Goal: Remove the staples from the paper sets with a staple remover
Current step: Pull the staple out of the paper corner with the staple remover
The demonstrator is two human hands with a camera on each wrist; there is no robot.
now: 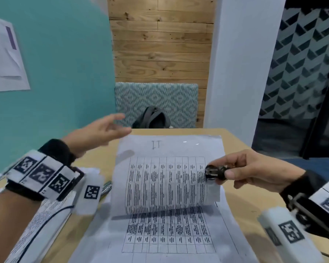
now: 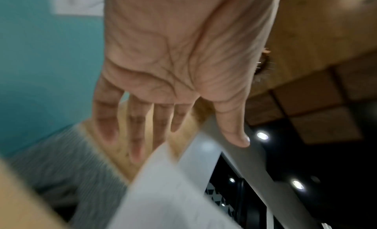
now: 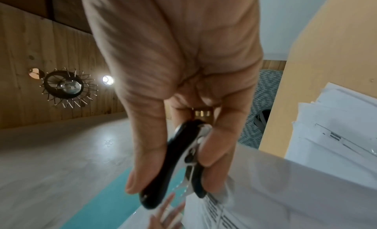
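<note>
- The right hand (image 1: 254, 172) pinches a black plastic staple remover with metal claws (image 1: 216, 172) between thumb and fingers; in the right wrist view the thumb lies along one black handle and a finger presses the other, with the claws (image 3: 186, 186) at the edge of a page.
- The claws meet the right edge of a lifted, curling white printed sheet with a table grid (image 1: 167, 177), at about 3 o'clock on that sheet.
- Below it, at 6 o'clock, lies the flat next page of the paper set (image 1: 169, 238) on the light wooden table (image 1: 241, 196).
- The left hand (image 1: 101, 133) hovers with fingers spread and relaxed, holding nothing, at about 10 o'clock from the sheet.
- More printed papers (image 1: 38, 223) lie at 8 o'clock under the left forearm.
- A patterned teal-and-white chair back (image 1: 156, 99) stands beyond the table at 12 o'clock, a dark bag (image 1: 154, 118) on it.
</note>
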